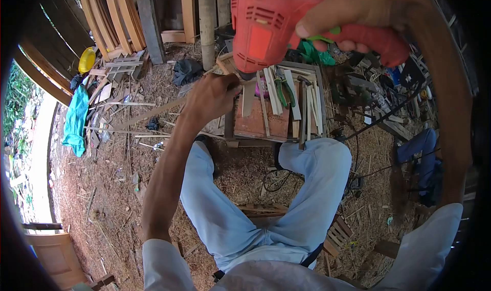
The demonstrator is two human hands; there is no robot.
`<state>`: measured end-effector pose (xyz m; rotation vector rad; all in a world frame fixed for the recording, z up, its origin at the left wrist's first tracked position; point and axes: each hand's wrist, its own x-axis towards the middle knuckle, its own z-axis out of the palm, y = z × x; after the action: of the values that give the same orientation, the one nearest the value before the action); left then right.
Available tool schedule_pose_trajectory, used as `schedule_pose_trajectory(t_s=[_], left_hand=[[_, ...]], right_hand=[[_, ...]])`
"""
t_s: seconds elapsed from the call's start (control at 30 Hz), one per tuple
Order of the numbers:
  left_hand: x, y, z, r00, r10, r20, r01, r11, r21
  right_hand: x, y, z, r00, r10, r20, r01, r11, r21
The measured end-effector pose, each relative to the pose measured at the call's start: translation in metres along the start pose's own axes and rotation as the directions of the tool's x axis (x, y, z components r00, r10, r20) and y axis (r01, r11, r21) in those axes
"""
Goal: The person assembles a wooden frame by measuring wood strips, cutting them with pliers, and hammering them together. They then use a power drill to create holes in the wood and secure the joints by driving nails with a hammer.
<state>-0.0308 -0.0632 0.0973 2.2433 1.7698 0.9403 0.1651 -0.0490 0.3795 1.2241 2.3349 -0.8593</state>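
Observation:
My right hand [353, 15] is wrapped round the handle of a red power drill [261, 35], which is held up with its nose pointing down. Just below that nose, the fingers of my left hand [212, 97] are closed on a thin wooden strip [158, 112] that runs out to the left. The drill's tip and the exact pinch are mostly hidden. Beneath both hands stands a low wooden worktable [255, 130]. On it lie pliers with green handles [287, 92], a hammer [303, 99] and several narrow wood slats [272, 92].
Wood shavings and offcuts cover the ground. Wooden planks [120, 17] lean at the back left beside a post [206, 30]. A teal cloth [75, 120] and a yellow bowl [87, 60] are at left. A black cable [381, 118] runs along the right.

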Motion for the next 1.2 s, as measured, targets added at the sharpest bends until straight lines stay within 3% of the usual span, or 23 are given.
schedule_pose_trajectory(t_s=[0.1,0.2,0.27,0.4,0.5,0.57,0.6,0.63,0.67,0.7,0.73,0.77,0.83,0.87,0.9,0.97,1.03,1.13,1.2], left_hand=[[0.003,-0.004,-0.001,1.000,0.009,0.005,-0.009,1.000,0.023],[0.011,0.009,-0.004,1.000,-0.002,0.015,0.001,0.997,0.071],[0.014,0.009,0.004,1.000,0.030,0.009,-0.031,0.998,0.061],[0.024,0.009,0.001,0.998,0.045,0.038,-0.050,0.992,0.117],[0.033,0.008,-0.003,0.993,-0.042,0.110,0.027,0.991,0.133],[0.036,0.006,-0.006,0.985,-0.090,0.146,0.073,0.990,0.118],[0.038,0.003,-0.008,0.982,-0.097,0.160,0.083,0.992,0.092],[0.039,-0.003,-0.011,0.980,-0.105,0.172,0.095,0.993,0.069],[0.040,-0.015,-0.007,0.982,-0.103,0.159,0.092,0.993,0.076],[0.043,-0.030,0.000,0.982,-0.101,0.160,0.108,0.993,-0.036],[0.044,-0.039,0.004,0.981,-0.097,0.166,0.122,0.981,-0.151],[0.046,-0.035,-0.001,0.982,-0.088,0.165,0.114,0.982,-0.153],[0.050,-0.014,-0.013,0.939,-0.169,0.300,0.222,0.964,-0.150],[0.052,-0.007,-0.016,0.942,-0.156,0.298,0.209,0.966,-0.154],[0.049,-0.003,-0.020,0.935,-0.166,0.313,0.223,0.962,-0.155],[0.047,-0.012,-0.015,0.926,-0.185,0.329,0.245,0.957,-0.152],[0.048,-0.031,-0.002,0.984,-0.090,0.154,0.117,0.977,-0.178],[0.045,-0.023,-0.008,0.986,-0.141,0.091,0.154,0.975,-0.162],[0.044,-0.024,-0.006,0.989,-0.128,0.076,0.138,0.978,-0.159]], right_hand=[[0.003,-0.002,0.005,0.999,0.041,0.007,-0.041,0.999,-0.002],[-0.003,-0.001,-0.005,0.996,-0.047,-0.070,0.036,0.988,-0.150],[-0.001,0.006,-0.019,0.999,0.002,0.052,-0.001,1.000,-0.012],[-0.020,0.016,-0.025,0.994,-0.112,-0.007,0.112,0.992,-0.051],[-0.028,0.035,-0.051,0.994,-0.107,0.003,0.106,0.990,0.091],[-0.049,0.044,-0.050,0.934,-0.181,-0.307,0.218,0.972,0.089],[-0.053,0.057,-0.052,0.930,-0.188,-0.316,0.225,0.971,0.083],[-0.049,0.076,-0.051,0.913,-0.048,-0.405,0.139,0.970,0.197],[-0.040,0.095,-0.046,0.876,0.100,-0.473,0.062,0.947,0.316],[-0.020,0.117,-0.014,0.655,-0.123,-0.746,0.315,0.942,0.121],[-0.002,0.131,0.002,0.639,-0.132,-0.758,0.309,0.946,0.096],[0.016,0.147,0.015,0.624,-0.137,-0.769,0.298,0.952,0.072],[0.083,0.203,0.046,0.234,-0.527,-0.817,0.226,0.847,-0.481],[0.102,0.213,0.068,0.292,-0.415,-0.862,0.283,0.898,-0.336],[0.112,0.214,0.083,0.413,-0.274,-0.869,0.232,0.954,-0.191],[0.142,0.232,0.114,0.418,-0.202,-0.886,0.111,0.979,-0.171],[0.164,0.252,0.137,0.430,-0.186,-0.883,0.066,0.982,-0.175],[0.189,0.282,0.173,0.424,-0.153,-0.892,0.034,0.988,-0.154],[0.199,0.302,0.191,0.421,-0.211,-0.882,-0.076,0.961,-0.266]])
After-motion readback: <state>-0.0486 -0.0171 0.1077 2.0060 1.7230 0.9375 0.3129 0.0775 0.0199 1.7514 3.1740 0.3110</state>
